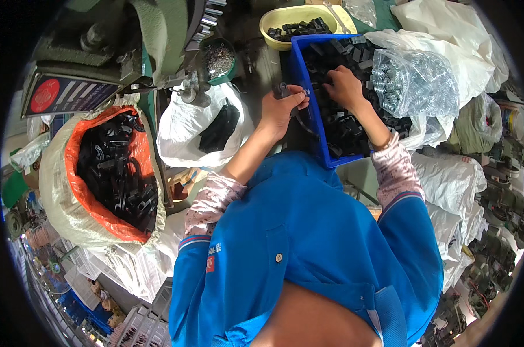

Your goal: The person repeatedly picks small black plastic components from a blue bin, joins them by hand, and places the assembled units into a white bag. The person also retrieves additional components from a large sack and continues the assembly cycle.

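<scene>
My left hand (278, 113) is closed on a black curved plastic part (282, 89), whose knobbed end sticks up above the fingers. A thin dark length (305, 124) trails down beside the bin wall and seems to belong to it. A small shiny metal bit (307, 92) shows at the thumb and fingertip. My right hand (344, 88) reaches into a blue plastic bin (301, 72) at the right. Its fingers are bent down among many small black blocky parts (337, 124); what the fingertips hold, if anything, is hidden.
A clear bag of metal springs or screws (415, 81) lies over the bin's right side. Beyond stands a yellow tub (267, 26) of black parts. Left are a green machine (166, 40), a dish of small metal pieces (218, 61), a white bag (175, 127) and an orange-lined sack (74, 168).
</scene>
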